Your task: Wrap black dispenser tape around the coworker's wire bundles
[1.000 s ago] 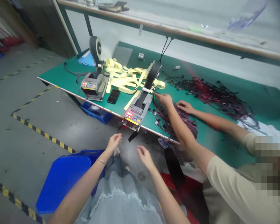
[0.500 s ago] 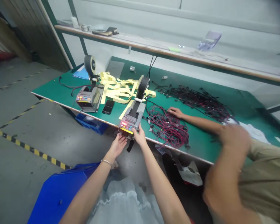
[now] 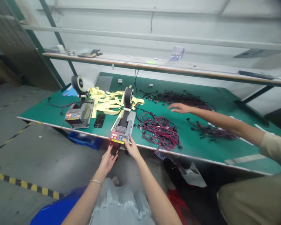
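A grey tape dispenser with a black tape roll and a lit button panel stands at the bench's front edge. My left hand, with a bracelet at its wrist, is just below the dispenser's front, palm up and fingers apart; nothing shows in it. Against the right front corner of the same machine rests my right hand, fingers apart, thumb near the panel buttons. Yellow strips lie tangled behind, and a black phone lies to the left. A second dispenser stands further left.
Red and black cables are heaped right of the dispenser, with darker bundles behind. Another person's hand reaches over the bench from the right. A shelf runs above. A blue bin stands at lower left.
The black strip below the dispenser's front no longer shows there. The other person's hand has lifted off the red cables, and their other arm has left the foreground. The view has shifted.
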A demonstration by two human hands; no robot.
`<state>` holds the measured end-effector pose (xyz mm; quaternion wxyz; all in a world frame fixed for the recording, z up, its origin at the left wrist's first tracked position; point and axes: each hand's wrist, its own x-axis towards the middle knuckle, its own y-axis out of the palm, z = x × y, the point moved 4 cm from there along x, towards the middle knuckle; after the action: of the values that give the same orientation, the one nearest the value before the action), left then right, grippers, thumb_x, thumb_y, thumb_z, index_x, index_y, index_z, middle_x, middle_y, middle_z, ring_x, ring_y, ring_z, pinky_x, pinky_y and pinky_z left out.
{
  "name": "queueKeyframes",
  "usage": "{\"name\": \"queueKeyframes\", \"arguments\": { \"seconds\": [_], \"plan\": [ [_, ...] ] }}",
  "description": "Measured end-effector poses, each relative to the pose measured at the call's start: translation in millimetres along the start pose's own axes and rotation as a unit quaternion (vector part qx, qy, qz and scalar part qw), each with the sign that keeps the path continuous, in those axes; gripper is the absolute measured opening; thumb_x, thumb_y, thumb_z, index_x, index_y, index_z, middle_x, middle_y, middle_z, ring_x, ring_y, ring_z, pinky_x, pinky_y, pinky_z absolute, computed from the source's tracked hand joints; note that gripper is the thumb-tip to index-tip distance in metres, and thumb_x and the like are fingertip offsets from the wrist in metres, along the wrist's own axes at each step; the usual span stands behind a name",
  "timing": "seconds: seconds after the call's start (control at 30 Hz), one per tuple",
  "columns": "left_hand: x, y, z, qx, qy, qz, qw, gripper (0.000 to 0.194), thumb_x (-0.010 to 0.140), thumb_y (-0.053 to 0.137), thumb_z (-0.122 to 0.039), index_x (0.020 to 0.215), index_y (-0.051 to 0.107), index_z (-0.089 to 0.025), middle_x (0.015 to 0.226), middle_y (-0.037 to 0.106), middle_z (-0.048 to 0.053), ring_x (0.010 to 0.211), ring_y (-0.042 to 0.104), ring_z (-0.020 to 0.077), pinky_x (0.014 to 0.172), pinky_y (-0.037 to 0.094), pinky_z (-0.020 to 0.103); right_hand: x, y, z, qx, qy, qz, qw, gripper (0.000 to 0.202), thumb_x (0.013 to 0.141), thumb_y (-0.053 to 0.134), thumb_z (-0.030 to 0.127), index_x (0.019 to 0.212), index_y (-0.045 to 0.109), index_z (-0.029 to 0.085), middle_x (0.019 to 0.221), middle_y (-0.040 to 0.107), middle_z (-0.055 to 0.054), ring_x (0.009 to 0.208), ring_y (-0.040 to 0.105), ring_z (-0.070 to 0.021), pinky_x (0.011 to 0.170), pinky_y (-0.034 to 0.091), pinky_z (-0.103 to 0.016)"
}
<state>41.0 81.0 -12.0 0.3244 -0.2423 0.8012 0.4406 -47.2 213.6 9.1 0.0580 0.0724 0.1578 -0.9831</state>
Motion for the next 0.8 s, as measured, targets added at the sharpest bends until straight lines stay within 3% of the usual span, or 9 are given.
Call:
{"name": "queueKeyframes", "arguments": {
  "seconds": [0.13,0.27,0.43,0.53,0.6,0.7,0.8],
  "plan": [
    [-13,-14.0,6,0.043,0.01,-0.053,0.998,0.013,0.081,0.057,-0.011,0.093,0.057,-0.016,0.081,0.065,0.003,0.068,0.065,0.0101,0.062,0.051,0.019,-14,-6,-15,-0.003,0.037,-0.013,0.999,0.059,0.075,0.054,0.046,0.121,0.052,0.009,0.118,0.058,-0.014,0.107,0.056,-0.023,0.093,0.043,-0.036],
    [-28,-32.7,16,0.066,-0.001,-0.093,0.994,0.014,0.08,0.057,-0.007,0.092,0.056,-0.015,0.078,0.065,0.003,0.064,0.065,0.0099,0.057,0.051,0.018,-31,-6,-28,-0.012,0.07,-0.016,0.997,0.047,0.077,0.052,0.043,0.113,0.059,0.013,0.109,0.063,-0.011,0.098,0.06,-0.0202,0.085,0.046,-0.031],
    [-49,-57.3,24,0.071,-0.011,-0.128,0.989,0.011,0.081,0.056,-0.009,0.09,0.055,-0.015,0.08,0.064,0.003,0.065,0.065,0.0099,0.057,0.052,0.018,-51,-1,-26,-0.065,0.106,-0.014,0.992,0.03,0.078,0.05,0.035,0.093,0.066,0.015,0.07,0.066,-0.005,0.067,0.062,-0.0188,0.064,0.047,-0.029],
    [-60,-67.1,24,0.073,-0.005,-0.143,0.987,0.013,0.08,0.058,-0.009,0.092,0.055,-0.015,0.082,0.064,0.004,0.066,0.065,0.0108,0.058,0.053,0.019,-43,-16,12,-0.103,0.074,-0.03,0.991,0.034,0.08,0.044,0.03,0.108,0.061,0.018,0.06,0.06,-0.002,0.061,0.058,-0.0177,0.063,0.042,-0.028],
    [-67,-70.3,23,0.077,0.001,-0.146,0.986,0.015,0.081,0.057,-0.01,0.095,0.055,-0.015,0.083,0.065,0.004,0.067,0.066,0.0113,0.059,0.053,0.019,-28,-31,58,-0.159,-0.004,-0.019,0.987,0.048,0.082,0.042,0.029,0.13,0.043,0.023,0.058,0.056,0.001,0.061,0.055,-0.0165,0.064,0.039,-0.026],
    [-77,-71.5,20,0.083,0.006,-0.149,0.985,0.017,0.081,0.056,-0.011,0.098,0.055,-0.015,0.083,0.065,0.005,0.068,0.066,0.0117,0.059,0.053,0.019,-13,-48,121,-0.254,-0.072,0.025,0.964,0.057,0.078,0.048,0.027,0.134,0.039,0.021,0.054,0.053,0.002,0.059,0.053,-0.0164,0.063,0.038,-0.026],
    [-90,-70.0,17,0.084,0.009,-0.141,0.986,0.019,0.08,0.057,-0.011,0.098,0.056,-0.016,0.082,0.067,0.003,0.069,0.066,0.012,0.061,0.053,0.018,-26,-45,143,-0.145,-0.1,0.074,0.982,0.048,0.081,0.045,0.032,0.128,0.046,0.02,0.052,0.052,0.004,0.053,0.05,-0.013,0.06,0.038,-0.023]
  ]
}}
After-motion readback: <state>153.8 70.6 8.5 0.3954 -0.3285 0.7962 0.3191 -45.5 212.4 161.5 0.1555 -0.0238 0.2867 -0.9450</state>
